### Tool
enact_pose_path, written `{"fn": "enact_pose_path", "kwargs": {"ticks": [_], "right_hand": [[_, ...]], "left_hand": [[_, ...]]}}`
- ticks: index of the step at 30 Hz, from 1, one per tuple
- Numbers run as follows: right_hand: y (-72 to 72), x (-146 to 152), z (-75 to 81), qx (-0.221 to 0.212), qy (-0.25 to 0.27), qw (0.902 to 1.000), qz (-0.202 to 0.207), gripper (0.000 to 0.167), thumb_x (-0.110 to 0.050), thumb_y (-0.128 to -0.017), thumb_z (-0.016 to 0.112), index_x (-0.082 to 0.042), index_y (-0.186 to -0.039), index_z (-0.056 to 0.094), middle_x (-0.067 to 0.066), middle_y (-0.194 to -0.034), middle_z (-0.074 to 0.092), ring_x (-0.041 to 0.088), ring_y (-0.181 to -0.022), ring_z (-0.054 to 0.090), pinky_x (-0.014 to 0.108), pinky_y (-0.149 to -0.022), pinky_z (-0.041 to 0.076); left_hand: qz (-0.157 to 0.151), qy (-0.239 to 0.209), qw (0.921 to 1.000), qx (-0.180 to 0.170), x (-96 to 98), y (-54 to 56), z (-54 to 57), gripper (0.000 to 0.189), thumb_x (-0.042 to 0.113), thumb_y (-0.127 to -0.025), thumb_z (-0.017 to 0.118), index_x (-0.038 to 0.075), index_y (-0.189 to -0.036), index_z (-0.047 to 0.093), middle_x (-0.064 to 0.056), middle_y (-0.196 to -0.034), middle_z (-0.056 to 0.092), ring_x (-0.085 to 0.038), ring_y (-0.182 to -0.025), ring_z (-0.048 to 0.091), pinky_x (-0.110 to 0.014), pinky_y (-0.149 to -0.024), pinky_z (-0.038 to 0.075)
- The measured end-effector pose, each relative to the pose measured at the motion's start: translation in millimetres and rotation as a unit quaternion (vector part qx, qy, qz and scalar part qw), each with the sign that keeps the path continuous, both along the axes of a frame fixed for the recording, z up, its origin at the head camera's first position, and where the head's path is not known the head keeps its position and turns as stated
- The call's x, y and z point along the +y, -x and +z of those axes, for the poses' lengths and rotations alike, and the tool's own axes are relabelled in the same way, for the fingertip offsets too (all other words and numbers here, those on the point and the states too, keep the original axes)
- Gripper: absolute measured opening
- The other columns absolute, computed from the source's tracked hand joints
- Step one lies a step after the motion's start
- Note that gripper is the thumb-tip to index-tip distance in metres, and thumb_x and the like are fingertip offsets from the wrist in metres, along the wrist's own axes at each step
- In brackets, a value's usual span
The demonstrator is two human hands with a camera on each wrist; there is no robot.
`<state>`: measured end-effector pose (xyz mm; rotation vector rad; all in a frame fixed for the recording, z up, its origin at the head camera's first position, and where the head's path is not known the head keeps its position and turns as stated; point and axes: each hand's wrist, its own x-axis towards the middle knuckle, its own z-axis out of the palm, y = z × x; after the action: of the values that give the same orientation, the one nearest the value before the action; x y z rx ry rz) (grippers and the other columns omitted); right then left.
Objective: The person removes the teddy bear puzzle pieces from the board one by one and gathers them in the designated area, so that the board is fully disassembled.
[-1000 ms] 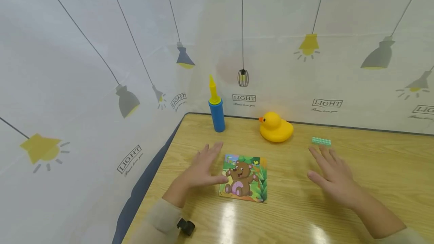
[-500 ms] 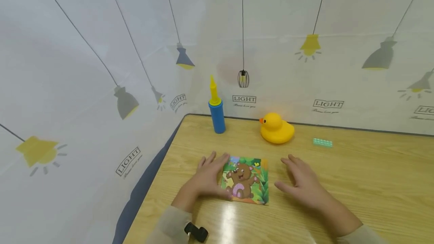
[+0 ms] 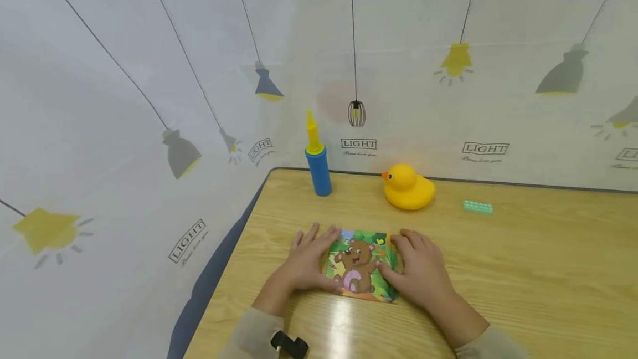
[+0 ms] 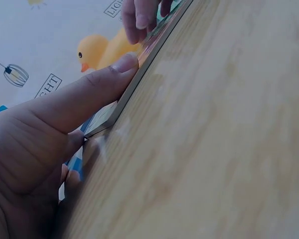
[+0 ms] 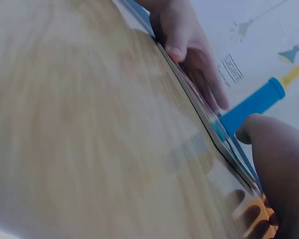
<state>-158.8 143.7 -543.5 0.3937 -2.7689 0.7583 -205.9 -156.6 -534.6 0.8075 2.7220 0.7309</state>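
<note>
A square, thick-edged bear picture board (image 3: 358,270) lies on the wooden table between both hands. My left hand (image 3: 304,265) holds its left side, thumb over the near left corner and fingers along the left edge. The left wrist view shows this thumb (image 4: 107,82) pressed at the board's edge. At the opposite side my right hand (image 3: 423,267) grips the right edge, its thumb (image 3: 390,275) over the picture and its fingers bent at the far right corner. From the right wrist, the board (image 5: 202,112) appears edge-on, low at the tabletop.
Behind the board stands a blue hand pump (image 3: 319,173) with a yellow nozzle. A yellow rubber duck (image 3: 408,188) sits to its right, with a small mint-green studded strip (image 3: 477,206) beyond. A lamp-patterned wall covering (image 3: 408,71) borders the table (image 3: 523,270).
My right hand has come left and inward from beside the green strip to the board's right edge. My left hand has lowered slightly and closed on the left side.
</note>
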Motion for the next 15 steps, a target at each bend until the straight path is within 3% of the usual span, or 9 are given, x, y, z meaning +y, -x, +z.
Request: {"fn": "enact_pose_path", "kwargs": {"ticks": [7, 15], "right_hand": [[9.2, -31.1, -3.5, 0.039, -0.004, 0.9985, 0.038, 0.048, -0.041, -0.09, 0.08, -0.012, -0.128, 0.074, 0.024, -0.144, 0.059, 0.046, -0.136, 0.05, 0.071, -0.11, 0.038], [20.3, -53.1, -1.5, -0.005, -0.013, 0.9995, 0.028, 0.043, -0.044, -0.094, 0.074, -0.022, -0.13, 0.076, 0.023, -0.152, 0.053, 0.048, -0.142, 0.042, 0.071, -0.114, 0.029]], "left_hand": [[0.003, -0.013, 0.9999, -0.003, -3.3, -1.1, 0.6, 0.134, 0.065, -0.064, 0.096, 0.023, -0.172, 0.028, 0.004, -0.176, 0.021, -0.034, -0.164, 0.002, -0.062, -0.125, -0.007], [0.003, -0.015, 0.9999, -0.007, -0.9, -0.6, 2.5, 0.132, 0.064, -0.065, 0.096, 0.024, -0.171, 0.029, 0.005, -0.176, 0.022, -0.034, -0.164, 0.002, -0.062, -0.126, -0.006]]}}
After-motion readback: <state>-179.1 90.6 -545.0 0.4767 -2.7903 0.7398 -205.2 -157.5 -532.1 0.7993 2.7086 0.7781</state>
